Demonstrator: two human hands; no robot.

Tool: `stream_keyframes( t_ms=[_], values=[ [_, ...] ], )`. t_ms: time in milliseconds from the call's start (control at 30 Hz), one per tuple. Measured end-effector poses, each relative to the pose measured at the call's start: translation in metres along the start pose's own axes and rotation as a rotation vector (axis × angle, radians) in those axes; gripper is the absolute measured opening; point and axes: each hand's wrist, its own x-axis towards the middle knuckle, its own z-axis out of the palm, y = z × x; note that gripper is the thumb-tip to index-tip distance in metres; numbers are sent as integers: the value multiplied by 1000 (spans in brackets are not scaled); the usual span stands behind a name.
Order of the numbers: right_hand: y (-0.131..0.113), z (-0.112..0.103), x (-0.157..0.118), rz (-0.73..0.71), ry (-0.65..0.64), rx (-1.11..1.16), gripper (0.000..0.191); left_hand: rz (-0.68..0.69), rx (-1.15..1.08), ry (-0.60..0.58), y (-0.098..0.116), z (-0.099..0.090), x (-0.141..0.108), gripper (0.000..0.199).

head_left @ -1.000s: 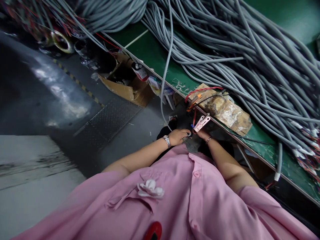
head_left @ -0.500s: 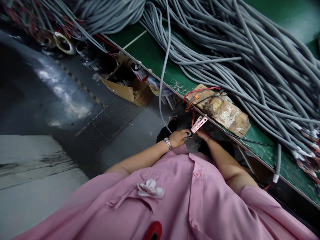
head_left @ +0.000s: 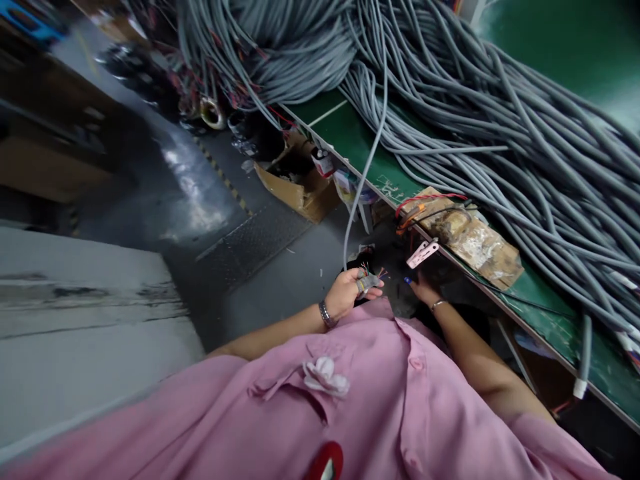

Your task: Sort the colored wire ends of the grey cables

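Dim overall, glare streak on the floor (head_left: 195, 200), blurred upper left, edges stretched, deep under-bench shadow

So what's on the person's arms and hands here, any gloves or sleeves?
No gloves: both hands are bare. The left hand has a silver metal watch at the wrist, the right hand a thin bracelet. The forearms are uncovered below short pink shirt sleeves.
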Motion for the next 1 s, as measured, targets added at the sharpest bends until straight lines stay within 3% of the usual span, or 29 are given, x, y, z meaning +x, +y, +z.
stream_keyframes(
  t_ms=[100,233,333,500,733,1000],
  values=[
    [-19,-5,-34,-67,-68,109,45,54,-24,31,-1,1,-13,41],
    [-58,-16,-88,-258,-260,697,46,96,-36,15,-6,7,-21,41],
    [-86,-26,-116,-318,-215,914,41,120,-20,-19,-8,15,-25,41],
    [-101,-32,-128,-266,-29,912,35,153,4,-56,-7,29,-31,41],
    [-98,-38,-133,-264,24,853,33,164,62,-103,-3,41,-37,39],
    [-122,-43,-143,-343,85,887,26,314,282,-319,22,36,-52,31]
  ],
)
